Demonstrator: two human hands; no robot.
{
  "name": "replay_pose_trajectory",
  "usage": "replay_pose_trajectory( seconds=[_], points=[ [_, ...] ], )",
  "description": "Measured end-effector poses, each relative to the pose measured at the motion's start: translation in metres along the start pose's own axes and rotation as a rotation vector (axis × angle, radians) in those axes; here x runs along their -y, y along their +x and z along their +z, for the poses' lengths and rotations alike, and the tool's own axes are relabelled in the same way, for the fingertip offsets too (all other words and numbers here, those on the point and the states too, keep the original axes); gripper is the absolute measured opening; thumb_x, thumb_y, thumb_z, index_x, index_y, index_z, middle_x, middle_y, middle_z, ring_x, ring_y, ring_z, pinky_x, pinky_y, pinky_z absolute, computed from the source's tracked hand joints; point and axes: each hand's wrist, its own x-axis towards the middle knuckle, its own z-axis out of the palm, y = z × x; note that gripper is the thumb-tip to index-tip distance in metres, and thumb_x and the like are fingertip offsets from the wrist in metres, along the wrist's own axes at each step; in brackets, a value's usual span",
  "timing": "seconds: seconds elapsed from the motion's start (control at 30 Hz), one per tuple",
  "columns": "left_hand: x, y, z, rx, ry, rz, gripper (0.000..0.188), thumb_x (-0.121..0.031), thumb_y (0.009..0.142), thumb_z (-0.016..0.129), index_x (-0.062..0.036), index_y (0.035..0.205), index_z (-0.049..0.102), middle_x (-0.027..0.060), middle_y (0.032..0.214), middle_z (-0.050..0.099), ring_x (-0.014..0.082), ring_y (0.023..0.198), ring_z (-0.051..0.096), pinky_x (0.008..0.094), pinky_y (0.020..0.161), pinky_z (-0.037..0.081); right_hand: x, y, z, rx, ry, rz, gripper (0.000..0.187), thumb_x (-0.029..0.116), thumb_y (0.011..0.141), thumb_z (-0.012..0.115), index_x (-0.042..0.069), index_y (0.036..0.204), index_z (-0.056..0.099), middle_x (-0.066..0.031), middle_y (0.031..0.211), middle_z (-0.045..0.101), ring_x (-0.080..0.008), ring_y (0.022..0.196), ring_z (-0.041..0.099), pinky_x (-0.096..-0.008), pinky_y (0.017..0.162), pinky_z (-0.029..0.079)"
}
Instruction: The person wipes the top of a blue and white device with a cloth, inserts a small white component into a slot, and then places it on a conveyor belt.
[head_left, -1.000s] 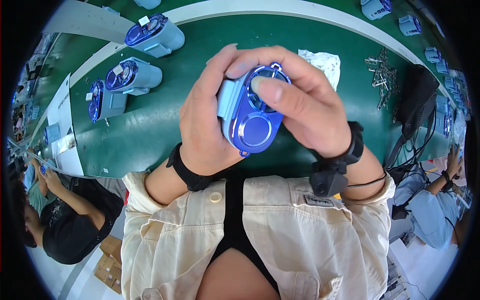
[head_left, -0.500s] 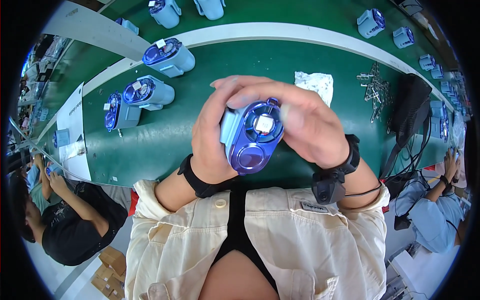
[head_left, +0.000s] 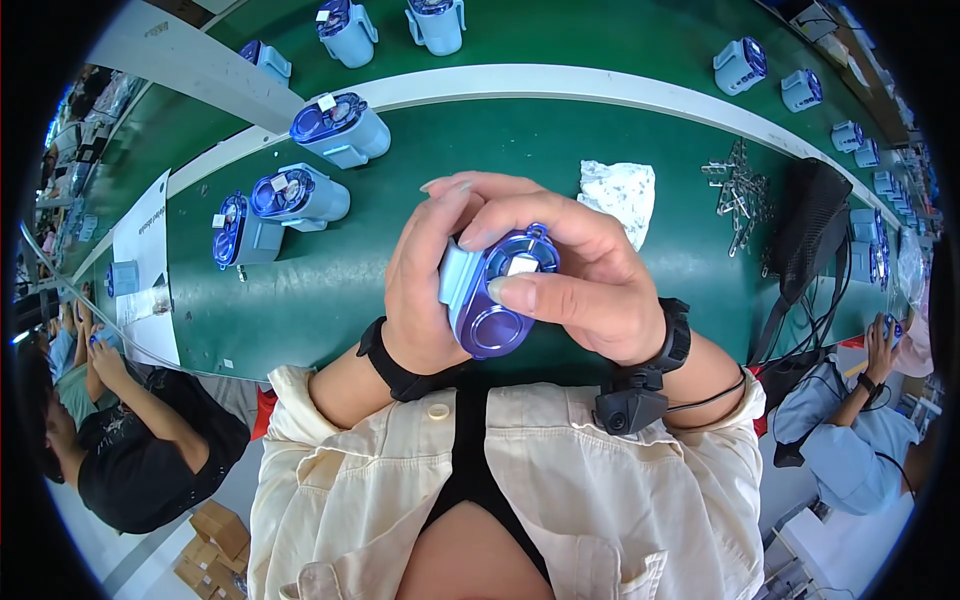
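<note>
A light-blue plastic device (head_left: 494, 330) with a glossy blue-purple face is held up in front of me, over the near edge of the green table. Its face has a round spoked opening at the far end and a round disc at the near end. My left hand (head_left: 412, 285) wraps round its left side, with the fingers curled over the far end. My right hand (head_left: 605, 300) grips the right side, its thumb pressed on the face beside a small white sticker (head_left: 522, 265). The device's underside is hidden by both hands.
Several like devices (head_left: 343, 138) stand at the left and beyond the white rail (head_left: 520, 78). Farther right lie a crumpled white sheet (head_left: 617, 195), a heap of small metal parts (head_left: 738, 195) and a black bag (head_left: 812, 220) with cables. Co-workers sit at both sides.
My right thumb has come down from the right edge onto the device's face, next to the white sticker. My right wrist has shifted slightly left.
</note>
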Motion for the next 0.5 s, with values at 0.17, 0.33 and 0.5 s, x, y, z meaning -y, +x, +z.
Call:
replay_pose_trajectory(
  seconds=[0.17,0.33,0.5],
  points=[
    [0.001,0.001,0.002,0.049,0.003,-0.042,0.084,-0.018,0.073,0.081,0.0021,0.139,0.034,0.0207,0.108,0.061,0.0348,0.090,0.063,0.0407,0.079,0.052,0.001,-0.001,-0.003,-0.046,0.016,0.015,0.032,0.008,0.086,0.063,0.001,0.118,0.060,-0.0204,0.138,0.047,-0.0286,0.127,0.048,-0.0399,0.108,0.035],
    [-0.001,0.004,0.007,0.014,0.078,-0.129,0.097,-0.024,0.069,0.085,0.0010,0.143,0.028,0.0240,0.128,0.049,0.0398,0.111,0.053,0.0459,0.094,0.045,0.008,0.018,-0.022,-0.068,0.065,0.135,0.029,0.012,0.091,0.060,0.001,0.117,0.060,-0.0172,0.134,0.051,-0.0233,0.118,0.054,-0.0345,0.100,0.042],
    [-0.005,0.002,0.000,0.010,-0.022,-0.176,0.105,-0.029,0.066,0.087,-0.0001,0.145,0.024,0.0253,0.142,0.034,0.0424,0.129,0.037,0.0497,0.105,0.035,0.030,0.069,-0.086,-0.387,-0.240,0.036,0.031,0.024,0.099,0.049,0.002,0.119,0.061,-0.0099,0.115,0.063,-0.0154,0.100,0.061,-0.0303,0.089,0.048]
  ],
)
